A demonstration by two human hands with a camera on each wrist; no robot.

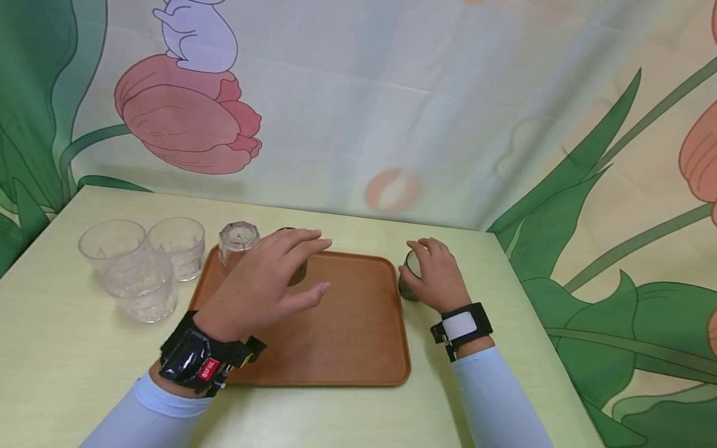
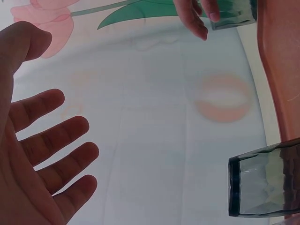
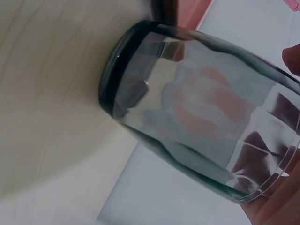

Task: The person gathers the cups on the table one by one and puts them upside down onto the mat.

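On the tabletop (image 1: 73, 373), by the right edge of the tray (image 1: 347, 311), a tinted glass (image 3: 187, 110) is gripped at the rim by the right hand (image 1: 439, 277), left hand (image 1: 257, 283) spread empty; even pressure is advised.

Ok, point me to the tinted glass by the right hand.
In the head view, the tinted glass is right of centre on the table, just past the right edge of the brown tray, with the right hand at its rim.
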